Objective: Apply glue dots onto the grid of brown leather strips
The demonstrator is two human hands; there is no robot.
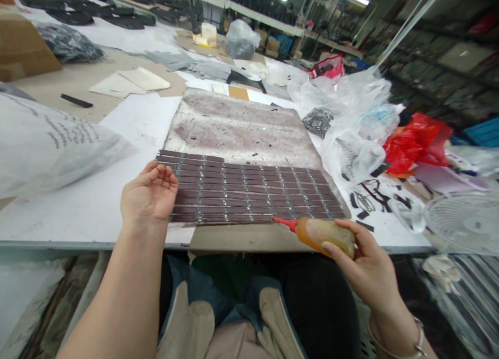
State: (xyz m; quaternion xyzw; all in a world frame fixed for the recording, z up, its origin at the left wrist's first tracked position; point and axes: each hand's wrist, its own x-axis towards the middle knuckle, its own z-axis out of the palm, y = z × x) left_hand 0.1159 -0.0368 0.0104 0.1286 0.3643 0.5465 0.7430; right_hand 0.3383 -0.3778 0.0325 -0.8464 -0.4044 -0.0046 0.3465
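Note:
Dark brown strips (257, 193) lie side by side in rows across the front half of a stained board (241, 122), with small shiny pieces in columns over them. My left hand (151, 190), palm up with curled fingers, is at the left end of the strips; whether its fingertips pinch anything is too small to tell. Held in my right hand (366, 257) is a bottle of amber liquid (325, 235), tipped on its side. Its red nozzle points left, near the front edge of the strips.
A white printed bag (50, 141) lies at the left. Clear plastic bags (351, 141), a red bag (417, 143), black scraps (364, 214) and a white fan (463, 221) are at the right. Pale sheets (130, 82) and a dark curved piece (246, 81) lie farther back.

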